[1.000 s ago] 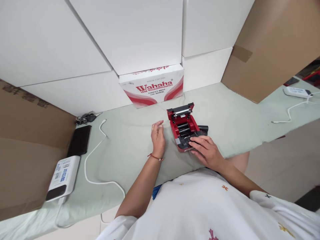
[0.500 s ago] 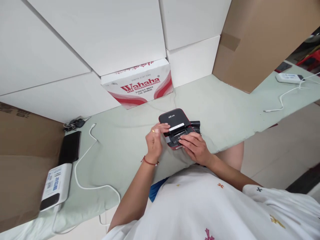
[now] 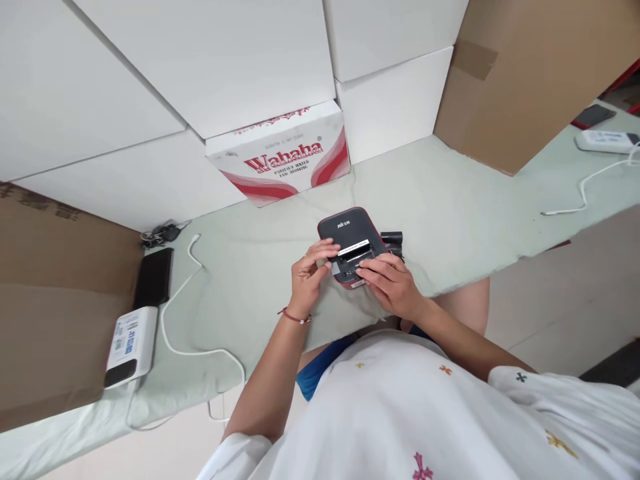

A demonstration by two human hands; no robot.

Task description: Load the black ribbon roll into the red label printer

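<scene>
A small black device with a red edge [image 3: 345, 230], which looks like a portable label printer, lies on the cloth-covered table. A white strip runs across its middle beside a dark slot. My left hand [image 3: 307, 283] holds its left edge, with the fingers on the upper cover and the thumb just below. Over the lower right corner, my right hand [image 3: 393, 283] has its fingers bent on the lower part, near the slot. Black cylindrical items [image 3: 393, 237] stick out from behind the device's right side, partly hidden.
A Wahaha carton [image 3: 285, 160] stands behind, against white boxes [image 3: 395, 100]. Brown cardboard boxes flank the table, left [image 3: 60, 313] and right [image 3: 500, 87]. At left lie a white power bank [image 3: 133, 343], a black phone-like slab [image 3: 154, 277], a white cable [image 3: 167, 333] and keys [image 3: 163, 235].
The device's upper cover appears flatter now, closer to the lower part. My left fingers have shifted slightly, and the thumb has come to the cover's left edge. The whole view has shifted slightly.
</scene>
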